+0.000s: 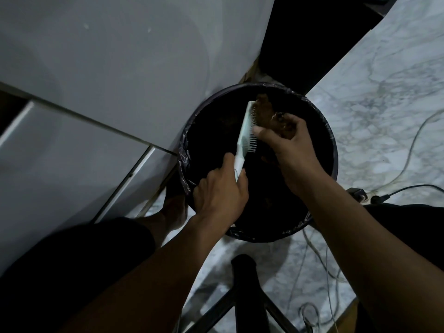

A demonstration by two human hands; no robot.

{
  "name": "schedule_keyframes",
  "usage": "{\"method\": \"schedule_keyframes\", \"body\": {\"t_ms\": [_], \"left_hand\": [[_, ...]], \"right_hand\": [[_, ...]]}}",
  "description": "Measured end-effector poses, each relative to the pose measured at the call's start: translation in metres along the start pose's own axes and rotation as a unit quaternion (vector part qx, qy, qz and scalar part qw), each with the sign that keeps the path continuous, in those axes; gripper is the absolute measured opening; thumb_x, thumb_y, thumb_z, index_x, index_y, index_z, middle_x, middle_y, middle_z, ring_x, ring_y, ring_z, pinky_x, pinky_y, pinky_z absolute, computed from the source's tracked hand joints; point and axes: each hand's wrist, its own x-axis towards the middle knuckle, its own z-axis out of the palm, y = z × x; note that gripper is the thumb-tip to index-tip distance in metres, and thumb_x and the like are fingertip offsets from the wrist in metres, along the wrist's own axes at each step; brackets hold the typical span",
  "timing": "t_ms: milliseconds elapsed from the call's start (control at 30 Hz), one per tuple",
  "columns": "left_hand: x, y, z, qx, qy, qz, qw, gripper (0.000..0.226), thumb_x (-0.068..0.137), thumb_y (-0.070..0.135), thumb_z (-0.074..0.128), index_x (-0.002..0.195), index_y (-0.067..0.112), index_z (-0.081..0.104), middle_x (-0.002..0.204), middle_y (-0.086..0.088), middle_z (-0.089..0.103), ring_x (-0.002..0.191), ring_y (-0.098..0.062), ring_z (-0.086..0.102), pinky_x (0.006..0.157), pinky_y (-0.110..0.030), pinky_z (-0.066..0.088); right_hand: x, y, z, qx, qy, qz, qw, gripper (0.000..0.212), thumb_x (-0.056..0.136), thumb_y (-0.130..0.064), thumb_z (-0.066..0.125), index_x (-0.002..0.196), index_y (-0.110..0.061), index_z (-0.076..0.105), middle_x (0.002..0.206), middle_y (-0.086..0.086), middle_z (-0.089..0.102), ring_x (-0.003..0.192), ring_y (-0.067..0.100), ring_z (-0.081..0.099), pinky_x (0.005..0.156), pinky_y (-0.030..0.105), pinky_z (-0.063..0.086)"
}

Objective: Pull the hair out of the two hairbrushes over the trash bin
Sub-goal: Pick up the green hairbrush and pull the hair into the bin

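I see a dim room from above, lit weakly and evenly. A white marble floor (384, 92) with grey veins fills the right side and reaches the lower edge. On the left stand pale, smooth panels (108, 56), split by dark seams. Between the two, at the top, lies a black gap (300, 32). Thin cables (413, 140) trail over the floor near a dark plug (358, 193). A black frame of bars (247, 284) stands by the bottom edge.

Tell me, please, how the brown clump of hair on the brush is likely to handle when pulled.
The hair clump looks wispy and shapeless, so probably floppy and very light. It sits tangled in the hairbrush bristles, pinched by the right hand, so it may snag.
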Motion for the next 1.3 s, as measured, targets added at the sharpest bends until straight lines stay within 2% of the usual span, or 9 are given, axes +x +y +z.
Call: {"method": "schedule_keyframes", "body": {"t_ms": [100, 267, 400, 533, 767, 833, 900, 1033, 1300], "left_hand": [[-0.004, 0.001, 0.002, 0.015, -0.003, 0.046, 0.999, 0.032, 0.1, 0.038, 0.046, 0.127, 0.02, 0.042, 0.099, -0.006, 0.066, 0.085, -0.034, 0.066, 0.062, -0.036, 0.036], [-0.006, 0.002, 0.004, -0.016, -0.006, 0.073, 0.997, 0.029, 0.102, 0.042, 0.044, 0.119, 0.02, 0.043, 0.088, -0.004, 0.064, 0.078, -0.035, 0.065, 0.06, -0.036, 0.037], [-0.003, 0.002, 0.005, -0.035, -0.006, 0.07, 0.997, 0.027, 0.102, 0.042, 0.044, 0.112, 0.018, 0.044, 0.076, 0.002, 0.05, 0.074, -0.038, 0.063, 0.058, -0.036, 0.035], [-0.001, 0.002, 0.004, -0.056, 0.0, 0.067, 0.996, 0.025, 0.103, 0.043, 0.041, 0.113, 0.02, 0.041, 0.077, -0.001, 0.056, 0.07, -0.035, 0.061, 0.058, -0.038, 0.041], [0.001, 0.0, 0.003, -0.076, 0.014, 0.043, 0.996, 0.024, 0.102, 0.041, 0.043, 0.111, 0.019, 0.04, 0.074, -0.001, 0.054, 0.06, -0.027, 0.05, 0.055, -0.034, 0.035], [0.001, 0.0, 0.003, -0.053, 0.015, 0.056, 0.997, 0.026, 0.102, 0.041, 0.042, 0.114, 0.018, 0.042, 0.076, -0.002, 0.057, 0.065, -0.032, 0.058, 0.056, -0.035, 0.036], [-0.001, 0.0, 0.003, -0.023, 0.004, 0.082, 0.996, 0.028, 0.102, 0.042, 0.042, 0.118, 0.019, 0.041, 0.083, -0.006, 0.064, 0.074, -0.038, 0.063, 0.058, -0.037, 0.038], [-0.002, -0.002, 0.004, -0.003, -0.004, 0.106, 0.994, 0.027, 0.102, 0.043, 0.041, 0.116, 0.021, 0.039, 0.09, -0.009, 0.069, 0.079, -0.041, 0.065, 0.06, -0.039, 0.041], [-0.001, -0.004, 0.009, -0.043, -0.015, 0.126, 0.991, 0.025, 0.1, 0.046, 0.04, 0.11, 0.025, 0.032, 0.085, -0.012, 0.069, 0.076, -0.047, 0.063, 0.061, -0.043, 0.043]], "right_hand": [[-0.001, 0.002, 0.001, -0.047, 0.023, -0.084, 0.995, 0.076, 0.079, -0.033, 0.086, 0.144, -0.028, 0.047, 0.127, -0.008, 0.062, 0.112, 0.001, 0.063, 0.088, 0.018, 0.057], [0.005, 0.003, -0.004, -0.084, 0.106, -0.136, 0.981, 0.036, 0.076, -0.029, 0.088, 0.106, -0.014, 0.075, 0.1, -0.002, 0.078, 0.097, 0.013, 0.075, 0.092, 0.039, 0.06], [0.009, -0.001, -0.008, -0.036, 0.132, -0.119, 0.983, 0.023, 0.08, -0.018, 0.085, 0.073, -0.012, 0.064, 0.086, 0.01, 0.078, 0.089, 0.027, 0.077, 0.082, 0.046, 0.063], [0.004, -0.009, -0.005, 0.112, 0.108, -0.064, 0.986, 0.014, 0.091, -0.005, 0.072, 0.093, -0.003, 0.059, 0.085, 0.011, 0.072, 0.071, 0.016, 0.073, 0.06, 0.032, 0.063], [0.003, -0.012, 0.0, 0.205, 0.067, 0.034, 0.976, 0.006, 0.097, -0.011, 0.063, 0.098, -0.012, 0.057, 0.106, 0.007, 0.07, 0.092, 0.021, 0.072, 0.079, 0.044, 0.064], [0.004, -0.013, 0.0, 0.172, 0.05, 0.002, 0.984, 0.036, 0.091, -0.021, 0.07, 0.122, -0.014, 0.054, 0.125, 0.004, 0.065, 0.11, 0.021, 0.068, 0.094, 0.047, 0.06], [0.003, -0.012, -0.002, 0.11, 0.035, -0.06, 0.991, 0.06, 0.085, -0.027, 0.079, 0.138, -0.023, 0.051, 0.13, -0.003, 0.064, 0.118, 0.013, 0.065, 0.098, 0.035, 0.057], [0.002, -0.011, -0.004, -0.003, 0.042, -0.109, 0.993, 0.051, 0.084, -0.024, 0.082, 0.131, -0.018, 0.065, 0.122, -0.001, 0.071, 0.113, 0.011, 0.069, 0.099, 0.035, 0.057], [0.005, -0.014, -0.009, 0.035, 0.109, -0.139, 0.984, 0.033, 0.082, -0.009, 0.082, 0.114, -0.004, 0.076, 0.107, 0.007, 0.078, 0.102, 0.019, 0.075, 0.087, 0.029, 0.061]]}}
